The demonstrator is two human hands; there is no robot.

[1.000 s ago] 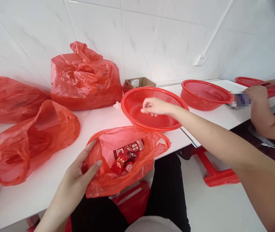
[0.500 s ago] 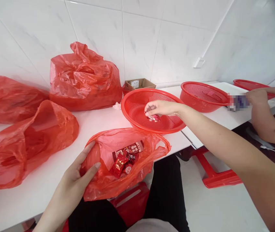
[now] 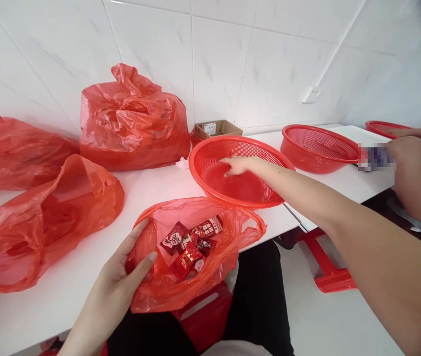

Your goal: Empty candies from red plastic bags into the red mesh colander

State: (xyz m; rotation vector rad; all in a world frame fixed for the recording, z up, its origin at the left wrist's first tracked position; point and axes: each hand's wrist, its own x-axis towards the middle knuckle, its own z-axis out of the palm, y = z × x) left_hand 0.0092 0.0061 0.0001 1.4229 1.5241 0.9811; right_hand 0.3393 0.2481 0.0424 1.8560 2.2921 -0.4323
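Note:
My left hand (image 3: 121, 282) grips the rim of a thin red plastic bag (image 3: 166, 291) that hangs over the near edge of the white table (image 3: 65, 301), and holds its mouth apart. Several red candy packets (image 3: 191, 244) lie inside the bag. My right hand (image 3: 238, 165) reaches into a round red mesh basket (image 3: 203, 153) just behind the bag. Its fingers are stretched out low over the basket's floor, and I see nothing in them.
Three more red plastic bags sit on the table: a full one (image 3: 132, 118) at the wall, one (image 3: 47, 217) lying open at left, another (image 3: 10, 153) far left. A cardboard box (image 3: 218, 129), a second basket (image 3: 317, 148) and another person's hand (image 3: 406, 148) are to the right. A red stool (image 3: 329, 274) stands below.
My right hand held a small candy above the basket floor half a second ago; now its fingers are spread and no candy shows. A dark red packet now shows in the bag.

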